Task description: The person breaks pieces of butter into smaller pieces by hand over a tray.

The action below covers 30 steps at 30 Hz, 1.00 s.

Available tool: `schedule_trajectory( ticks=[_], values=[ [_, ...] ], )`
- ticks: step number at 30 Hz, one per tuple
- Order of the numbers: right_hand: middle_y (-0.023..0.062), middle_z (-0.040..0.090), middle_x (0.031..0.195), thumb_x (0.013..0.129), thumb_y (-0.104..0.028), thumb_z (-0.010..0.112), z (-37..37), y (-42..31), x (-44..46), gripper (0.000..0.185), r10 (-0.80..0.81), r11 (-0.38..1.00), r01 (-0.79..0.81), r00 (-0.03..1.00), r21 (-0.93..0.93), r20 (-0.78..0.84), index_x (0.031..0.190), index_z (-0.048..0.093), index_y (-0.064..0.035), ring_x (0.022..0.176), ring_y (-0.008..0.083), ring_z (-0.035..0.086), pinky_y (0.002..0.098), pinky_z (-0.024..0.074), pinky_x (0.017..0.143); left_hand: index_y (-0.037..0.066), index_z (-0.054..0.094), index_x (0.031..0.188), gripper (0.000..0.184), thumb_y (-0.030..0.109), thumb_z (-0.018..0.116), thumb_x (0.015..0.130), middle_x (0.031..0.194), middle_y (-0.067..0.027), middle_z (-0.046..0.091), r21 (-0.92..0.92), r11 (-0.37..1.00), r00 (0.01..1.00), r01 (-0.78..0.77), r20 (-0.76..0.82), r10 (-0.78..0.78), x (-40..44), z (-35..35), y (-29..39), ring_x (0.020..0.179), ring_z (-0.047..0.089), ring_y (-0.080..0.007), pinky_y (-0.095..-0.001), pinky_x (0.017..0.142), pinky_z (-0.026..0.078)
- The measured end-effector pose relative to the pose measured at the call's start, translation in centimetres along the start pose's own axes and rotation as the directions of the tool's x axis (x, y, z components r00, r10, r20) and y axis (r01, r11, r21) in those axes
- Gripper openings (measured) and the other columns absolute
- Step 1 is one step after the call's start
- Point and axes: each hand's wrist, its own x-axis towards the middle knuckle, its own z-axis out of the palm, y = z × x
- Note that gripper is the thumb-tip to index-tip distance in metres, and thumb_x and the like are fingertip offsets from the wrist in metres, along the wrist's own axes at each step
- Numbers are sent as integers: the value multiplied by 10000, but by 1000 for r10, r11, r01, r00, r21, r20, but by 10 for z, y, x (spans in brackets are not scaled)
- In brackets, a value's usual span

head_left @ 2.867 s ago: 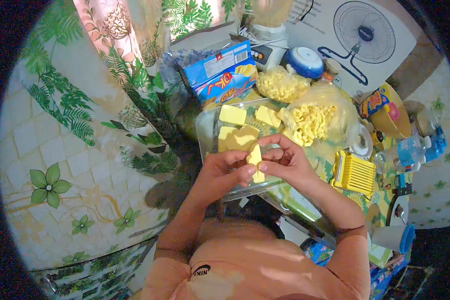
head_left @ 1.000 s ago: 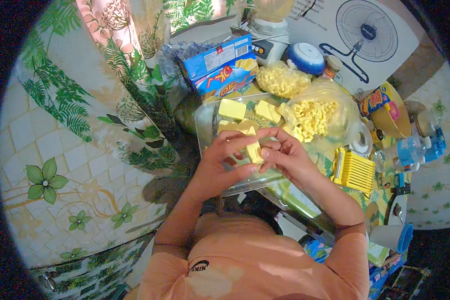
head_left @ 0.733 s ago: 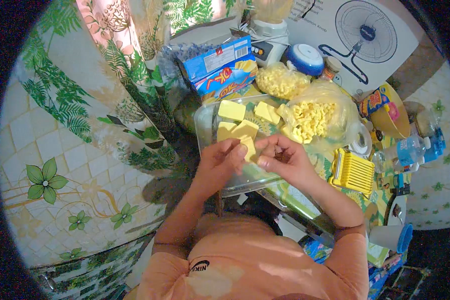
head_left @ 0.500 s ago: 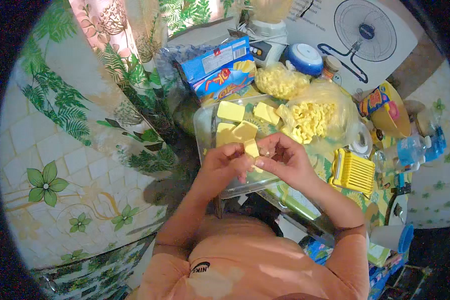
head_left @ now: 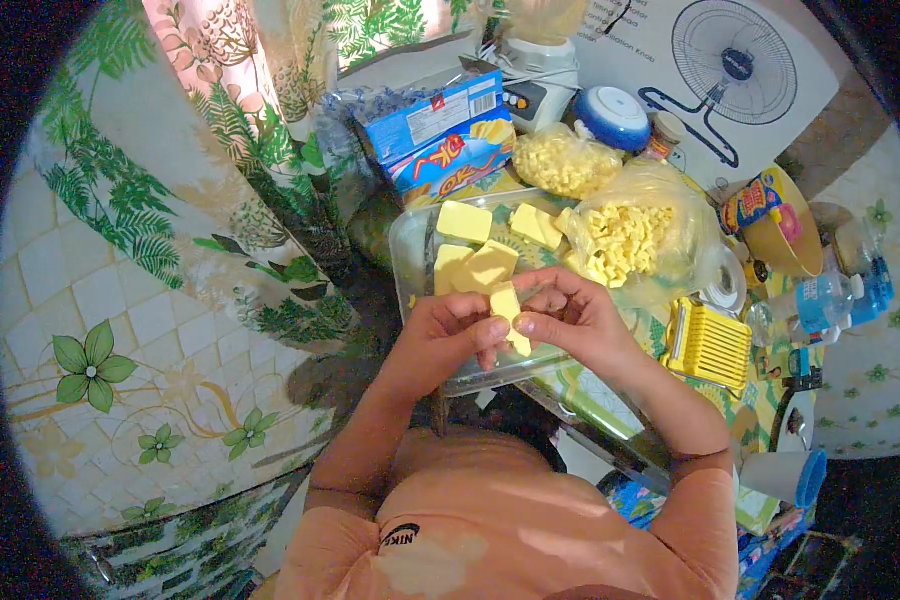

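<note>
A piece of yellow cheese, or something that looks like cheese, is held upright between both hands over the near side of a clear plastic tray. My left hand pinches it from the left with thumb and fingers. From the right, my right hand grips the same piece, its thumb close to the left thumb. Thick yellow slabs lie in the tray beyond the hands, some overlapping. The fingers partly hide the lower end of the held piece.
A bag of yellow strips opens toward the tray, with another filled bag behind. A yellow wire slicer lies to the right. Farther back stand a blue box and a blender; a bottle is at far right.
The held piece is turned more upright and shows more of its length below the thumbs. Both hands stay in nearly the same place; the view has shifted slightly.
</note>
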Motion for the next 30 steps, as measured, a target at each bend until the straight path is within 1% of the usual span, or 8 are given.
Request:
schedule_trajectory(
  ticks=[7, 10, 13, 16, 19, 22, 28, 30],
  values=[
    [21, 612, 862, 810, -75, 646, -2, 3, 0, 371, -30, 998, 29, 1000, 48, 6, 1146, 491, -47, 773, 76, 566, 219, 459, 664, 1, 621, 916, 207, 189, 621, 829, 770, -18, 618, -7, 1000, 1000, 5, 10, -5, 3, 1, 3, 614, 531, -66, -215, 556, 441],
    [23, 598, 884, 804, -62, 649, -3, 5, 0, 399, -57, 997, 56, 998, 53, 15, 1166, 481, -41, 804, 79, 563, 224, 463, 689, 2, 620, 907, 211, 187, 648, 810, 768, -13, 612, 82, 997, 998, 7, -56, -2, 3, 1, 5, 629, 531, -61, -213, 559, 441],
    [22, 591, 890, 803, -55, 648, -3, 4, 1, 417, -91, 995, 90, 995, 35, 36, 1180, 471, -37, 814, 79, 561, 223, 460, 704, 0, 620, 898, 209, 174, 668, 793, 760, -5, 603, -7, 998, 985, -63, -163, 61, 6, 6, 1, 624, 529, -58, -211, 555, 440],
    [19, 596, 879, 806, -56, 644, 0, 4, 0, 422, -96, 995, 96, 995, 6, 23, 1188, 465, -38, 799, 78, 560, 219, 454, 702, -14, 615, 880, 197, 139, 660, 764, 741, -45, 609, -5, 1000, 995, -11, -103, 10, 2, 3, 5, 588, 556, -108, -246, 537, 472],
    [18, 601, 871, 812, -60, 638, 0, 4, 0, 423, -79, 997, 79, 997, 8, 9, 1196, 462, -41, 786, 77, 558, 217, 449, 685, -13, 615, 873, 189, 145, 649, 775, 739, -44, 606, -13, 1000, 997, -29, -69, 28, 2, 1, 3, 592, 560, -111, -249, 541, 480],
    [21, 608, 879, 819, -68, 631, -1, 4, 0, 420, -41, 999, 41, 999, 27, 9, 1203, 461, -44, 778, 76, 558, 215, 445, 670, -7, 619, 909, 198, 151, 658, 797, 763, -10, 601, -12, 1000, 999, -12, -40, 12, 2, -1, 2, 605, 539, -75, -227, 544, 462],
    [24, 617, 907, 830, -89, 621, 0, 2, 0, 400, 8, 999, -9, 999, 48, 33, 1199, 473, -45, 775, 74, 563, 212, 445, 663, -10, 621, 901, 183, 144, 639, 803, 755, -17, 600, -63, 998, 999, -3, -34, 1, -1, 1, 2, 607, 550, -86, -246, 541, 476],
    [22, 618, 911, 833, -94, 618, 1, 4, 1, 393, 26, 998, -28, 999, 63, 33, 1196, 475, -41, 781, 74, 565, 213, 447, 666, -10, 622, 897, 185, 151, 633, 807, 750, -17, 599, -39, 999, 999, 6, -35, -7, -3, 1, 3, 606, 551, -88, -245, 548, 474]
  ],
)
